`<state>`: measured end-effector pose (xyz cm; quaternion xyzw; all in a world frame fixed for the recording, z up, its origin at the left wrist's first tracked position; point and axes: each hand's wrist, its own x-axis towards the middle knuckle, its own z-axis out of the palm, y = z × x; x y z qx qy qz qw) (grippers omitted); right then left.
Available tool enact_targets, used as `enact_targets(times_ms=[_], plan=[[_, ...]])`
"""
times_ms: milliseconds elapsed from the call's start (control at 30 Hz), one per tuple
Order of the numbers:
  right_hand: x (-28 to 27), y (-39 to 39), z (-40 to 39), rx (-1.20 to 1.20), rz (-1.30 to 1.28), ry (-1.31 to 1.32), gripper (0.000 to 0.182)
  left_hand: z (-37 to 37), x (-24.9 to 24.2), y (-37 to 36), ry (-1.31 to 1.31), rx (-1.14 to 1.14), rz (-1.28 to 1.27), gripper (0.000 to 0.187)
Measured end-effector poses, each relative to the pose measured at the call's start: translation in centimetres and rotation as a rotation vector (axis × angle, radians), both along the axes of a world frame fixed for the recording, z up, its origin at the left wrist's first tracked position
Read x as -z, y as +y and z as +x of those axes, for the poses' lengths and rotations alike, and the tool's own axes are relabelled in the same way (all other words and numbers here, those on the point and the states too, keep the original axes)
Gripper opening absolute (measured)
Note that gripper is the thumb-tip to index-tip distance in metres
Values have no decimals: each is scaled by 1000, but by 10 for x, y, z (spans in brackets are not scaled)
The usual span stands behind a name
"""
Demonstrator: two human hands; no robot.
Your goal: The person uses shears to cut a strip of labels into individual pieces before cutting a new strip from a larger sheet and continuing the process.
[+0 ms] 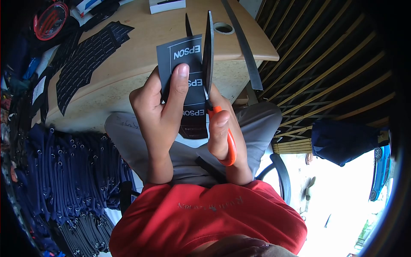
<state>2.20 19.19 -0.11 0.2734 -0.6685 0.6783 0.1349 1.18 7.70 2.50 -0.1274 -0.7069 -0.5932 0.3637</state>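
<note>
My left hand (160,100) pinches a black strip of EPSON labels (180,49), thumb flat on its front and fingers behind. White lines divide the strip, and its lower end curls down over my lap. In my right hand (220,132) is a pair of scissors (208,60) with orange handles, blades pointing up and apart. One blade runs in front along the strip's right edge; the tip of the other shows behind the strip's top. Most of my right fingers are hidden behind the handle.
On the wooden table (150,34) lie more printed black sheets (92,53), a white box (167,5) and a long dark strip (244,43) across the right edge, beside a round hole (224,28). Bundled navy straps (72,171) hang at left. A folding gate (325,64) stands at right.
</note>
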Motion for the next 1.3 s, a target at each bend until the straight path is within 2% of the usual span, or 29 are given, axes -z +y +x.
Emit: enact_targets(times_ms=[167,267,367,500,567,633,667,767,800,867,900,933,1000,1067,1133,1200,1267,1300], plan=[[0,2,1,-44,8,-83,71,0,1,0,-11,6,-5,16],[-41,12,14,-10,75,-172,66,-1,2,0,3,10,-11,16],[-44,12,15,-9,81,-173,62,-1,2,0,22,12,-6,16],[-38,9,15,42,164,-62,61,-2,3,1,19,8,-9,16],[-22,5,11,56,90,-76,59,0,2,1,46,1,-7,15],[-7,1,6,71,16,-89,58,6,-1,-1,-119,55,29,19],[-5,0,5,77,-21,-95,57,6,-2,-1,-118,53,30,19],[-9,4,5,92,-63,-61,50,-1,0,-3,-126,113,308,23],[-8,1,3,104,-140,-103,39,-6,3,-8,-133,44,301,25],[-18,6,6,187,88,-196,44,-15,4,-10,-73,11,493,25],[-19,6,4,163,134,-292,35,-19,3,-11,-57,-11,565,25],[-13,7,-4,118,184,-237,36,-23,4,-14,-54,-32,577,25],[-10,3,-12,-49,264,-373,38,-30,9,-19,-12,12,663,25],[5,-7,-21,-159,286,-421,33,-35,14,-30,-26,-30,675,25],[9,-15,-23,-234,261,-359,30,-39,16,-41,26,-126,571,27],[9,-15,-25,-254,276,-414,24,-37,12,-50,29,-199,658,28],[10,-15,-27,-269,285,-470,18,-41,16,-61,102,-103,751,28],[12,-15,-28,-243,193,-469,18,-41,18,-64,106,-107,750,28]])
